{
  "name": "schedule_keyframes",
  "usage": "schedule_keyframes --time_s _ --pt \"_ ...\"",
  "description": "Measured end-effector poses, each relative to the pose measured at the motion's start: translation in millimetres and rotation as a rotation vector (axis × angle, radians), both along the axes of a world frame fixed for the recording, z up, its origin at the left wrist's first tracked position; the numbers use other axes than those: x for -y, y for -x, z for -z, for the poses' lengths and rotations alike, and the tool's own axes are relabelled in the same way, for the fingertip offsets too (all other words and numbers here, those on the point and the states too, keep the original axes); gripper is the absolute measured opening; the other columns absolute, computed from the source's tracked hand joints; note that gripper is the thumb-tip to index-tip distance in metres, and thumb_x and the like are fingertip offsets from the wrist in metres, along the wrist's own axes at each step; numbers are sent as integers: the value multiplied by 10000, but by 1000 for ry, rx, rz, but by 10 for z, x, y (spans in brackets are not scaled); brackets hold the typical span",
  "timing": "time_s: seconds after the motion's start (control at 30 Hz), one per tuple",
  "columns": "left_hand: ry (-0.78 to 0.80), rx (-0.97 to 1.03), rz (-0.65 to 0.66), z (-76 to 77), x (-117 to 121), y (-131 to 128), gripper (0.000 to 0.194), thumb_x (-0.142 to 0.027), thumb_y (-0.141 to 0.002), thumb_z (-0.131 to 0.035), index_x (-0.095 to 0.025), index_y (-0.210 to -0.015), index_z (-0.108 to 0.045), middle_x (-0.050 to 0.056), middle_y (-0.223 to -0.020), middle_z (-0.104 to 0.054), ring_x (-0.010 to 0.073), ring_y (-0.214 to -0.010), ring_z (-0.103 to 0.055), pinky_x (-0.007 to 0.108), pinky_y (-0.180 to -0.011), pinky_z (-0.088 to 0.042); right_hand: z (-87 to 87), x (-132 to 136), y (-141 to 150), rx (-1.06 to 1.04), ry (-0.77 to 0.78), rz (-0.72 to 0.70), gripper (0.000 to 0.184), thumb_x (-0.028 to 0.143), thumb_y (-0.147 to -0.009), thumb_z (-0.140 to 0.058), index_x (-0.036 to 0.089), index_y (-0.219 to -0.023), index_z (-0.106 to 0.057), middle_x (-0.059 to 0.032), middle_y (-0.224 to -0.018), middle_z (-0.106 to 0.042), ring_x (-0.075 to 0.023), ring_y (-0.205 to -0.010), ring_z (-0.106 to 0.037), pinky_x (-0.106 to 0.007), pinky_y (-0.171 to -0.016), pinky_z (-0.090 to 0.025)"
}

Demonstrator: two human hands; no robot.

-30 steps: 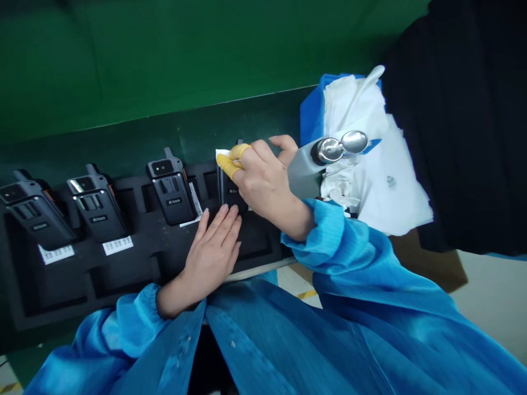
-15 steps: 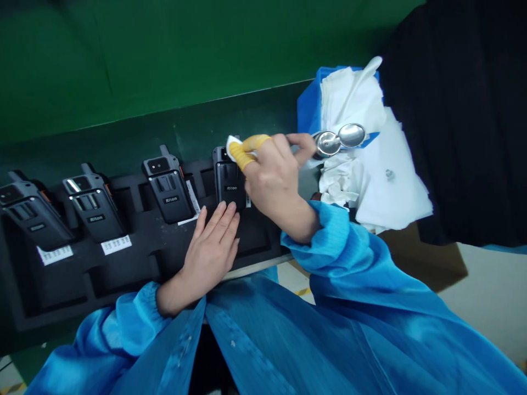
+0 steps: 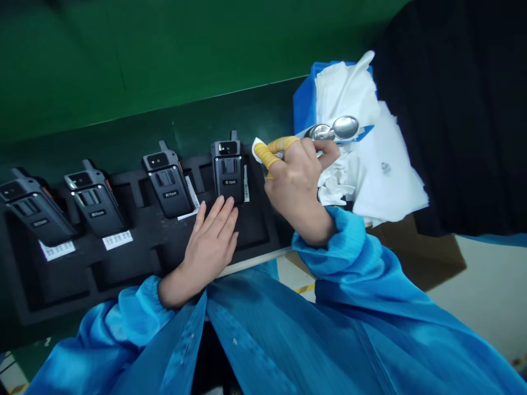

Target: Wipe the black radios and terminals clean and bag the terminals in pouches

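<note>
A dark two-way radio (image 3: 229, 170) labelled "Riton" rests in the black foam tray (image 3: 132, 263), a barcode label beside it. My left hand (image 3: 212, 244) lies flat with fingers stretched out, its fingertips at the radio's lower end. Right of that radio, my right hand (image 3: 298, 178), with yellow covers on some fingers, is closed on a small white cloth (image 3: 256, 149). The cloth is apart from the radio. Just beyond the right hand's knuckles is a metal dispenser (image 3: 320, 132) with its round lid (image 3: 346, 127) raised; the hand hides part of it.
Several more radios (image 3: 168, 184) lie leftward in the tray, with barcode labels at their ends. At the right stand a blue bin (image 3: 303, 104) of white cloths (image 3: 346, 90), crumpled wipes (image 3: 337, 178) and a white sheet stack (image 3: 387, 170). A cardboard box (image 3: 424, 258) sits below.
My right hand has moved right with the white cloth, off the radio's camera end, leaving it uncovered. My left hand has stayed at the radio's lower end.
</note>
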State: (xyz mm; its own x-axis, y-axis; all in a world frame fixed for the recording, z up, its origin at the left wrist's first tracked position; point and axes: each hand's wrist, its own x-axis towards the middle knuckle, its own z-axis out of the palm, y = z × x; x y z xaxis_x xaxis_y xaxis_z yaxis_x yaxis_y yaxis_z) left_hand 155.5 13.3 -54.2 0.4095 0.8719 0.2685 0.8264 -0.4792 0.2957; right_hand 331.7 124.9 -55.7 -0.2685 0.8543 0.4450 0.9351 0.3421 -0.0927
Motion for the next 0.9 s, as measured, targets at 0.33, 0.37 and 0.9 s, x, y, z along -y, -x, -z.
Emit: schedule_keyframes --time_s 0.33,0.37,0.9 --pt "-8 22 -23 54 31 2 369 -169 -938 -469 -46 -1265 -588 193 -1338 -607 287 -1328 -515 515 -1169 -326 98 362 346 120 -108 -296 333 169 -939 -463 224 -667 -647 -2 -855 -639 -160 -882 -449 -402 -932 -203" --pt "-2 26 -23 60 31 2 372 -169 -938 -467 -45 -1267 -588 193 -1346 -601 288 -1332 -511 518 -1171 -324 105 368 342 126 -77 -278 331 168 -940 -456 226 -679 -652 -2 -846 -636 -162 -884 -450 -404 -934 -200" --pt "-26 -7 -123 -118 204 337 358 -198 -954 -464 -42 -1250 -593 191 -1356 -594 321 -1310 -529 603 -1163 -300 -227 143 561 -30 38 -162 344 156 -905 -381 252 -984 -702 -47 -943 -616 -210 -932 -493 -499 -929 -230"
